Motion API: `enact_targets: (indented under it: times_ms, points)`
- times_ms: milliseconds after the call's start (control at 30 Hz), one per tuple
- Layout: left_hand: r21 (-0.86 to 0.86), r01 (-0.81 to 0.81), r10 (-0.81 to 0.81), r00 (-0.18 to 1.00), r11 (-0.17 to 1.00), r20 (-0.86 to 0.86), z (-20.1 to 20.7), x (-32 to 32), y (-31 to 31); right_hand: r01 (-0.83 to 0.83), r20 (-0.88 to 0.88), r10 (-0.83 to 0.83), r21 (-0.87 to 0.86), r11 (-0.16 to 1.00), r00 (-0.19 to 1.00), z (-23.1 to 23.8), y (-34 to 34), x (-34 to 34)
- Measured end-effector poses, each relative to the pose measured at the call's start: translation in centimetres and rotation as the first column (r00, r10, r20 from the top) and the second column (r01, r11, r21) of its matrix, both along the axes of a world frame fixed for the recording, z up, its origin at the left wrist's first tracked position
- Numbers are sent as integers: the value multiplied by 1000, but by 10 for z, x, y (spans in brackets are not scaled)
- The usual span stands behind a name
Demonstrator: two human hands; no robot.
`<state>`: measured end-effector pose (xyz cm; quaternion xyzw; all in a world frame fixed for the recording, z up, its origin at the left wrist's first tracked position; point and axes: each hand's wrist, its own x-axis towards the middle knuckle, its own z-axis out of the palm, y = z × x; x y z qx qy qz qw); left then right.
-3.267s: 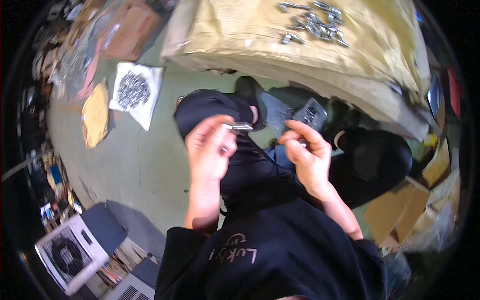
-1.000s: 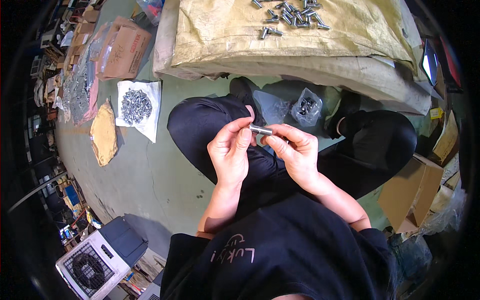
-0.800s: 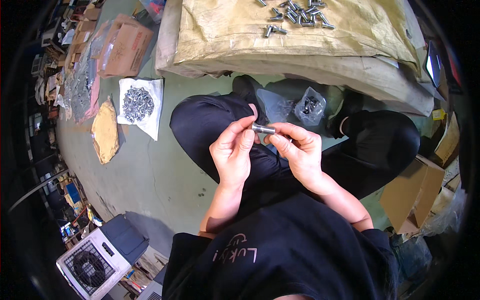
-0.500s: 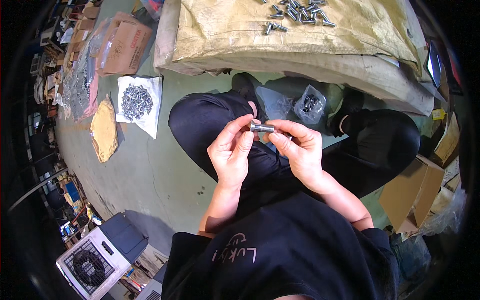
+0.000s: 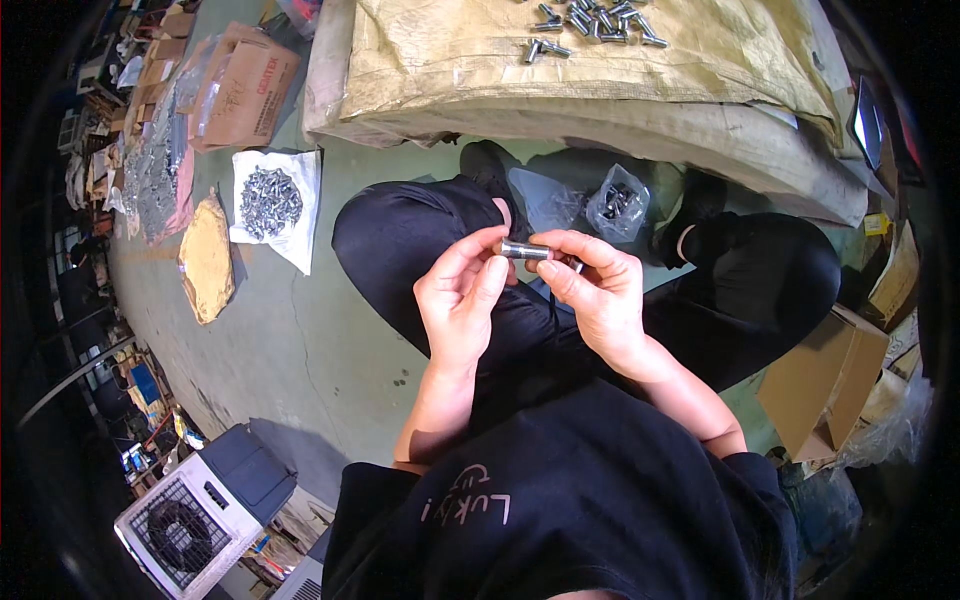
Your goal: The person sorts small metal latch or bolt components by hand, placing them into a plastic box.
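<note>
A shiny metal bolt (image 5: 525, 250) lies roughly level between my two hands, above my lap. My left hand (image 5: 460, 292) pinches its left end between thumb and fingers. At the other end, the thumb and forefinger of my right hand (image 5: 598, 292) grip it. Another small bit of metal (image 5: 573, 264) shows among the curled fingers of my right hand; its shape is mostly hidden. Loose metal bolts (image 5: 602, 20) lie scattered on the cloth-covered surface (image 5: 450, 80) ahead of me.
Between my feet stand a clear plastic bag of dark metal parts (image 5: 618, 204) and a flatter clear bag (image 5: 545, 200). To the left, a white sheet (image 5: 300, 235) carries many small metal parts, beside a tan folded sack (image 5: 207, 262). Cardboard boxes (image 5: 245, 90) and a fan unit (image 5: 180, 535) stand farther out.
The bolt has turned slightly between my fingers, its left end tipping a little up. Both hands keep their grip in nearly the same place.
</note>
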<state>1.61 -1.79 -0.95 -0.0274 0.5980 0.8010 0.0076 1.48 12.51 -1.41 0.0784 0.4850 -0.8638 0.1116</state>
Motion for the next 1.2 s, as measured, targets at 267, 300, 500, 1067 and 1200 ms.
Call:
enact_targets:
  times_ms: [267, 300, 500, 1067, 1200]
  points:
    - [-11, -9, 9, 1000, 1000, 9, 2, 0, 0, -13, 23, 13, 7, 1000, 1000, 1, -1, -1]
    - [-13, -10, 10, 1000, 1000, 9, 2, 0, 0, -1, 22, 2, -21, 1000, 1000, 0, -1, 0]
    - [-72, 2, -7, 998, 997, -59, 0, -2, -1, -23, 109, 43, -175, 984, 993, -2, 1, -1]
    - [241, -4, -12, 998, 971, 66, 2, -1, 1, 129, -453, 75, 403, 906, 888, 3, -7, 0]
    - [299, 30, -39, 999, 954, 26, 4, -3, 0, 126, -452, 85, 416, 901, 888, 2, -13, 3]
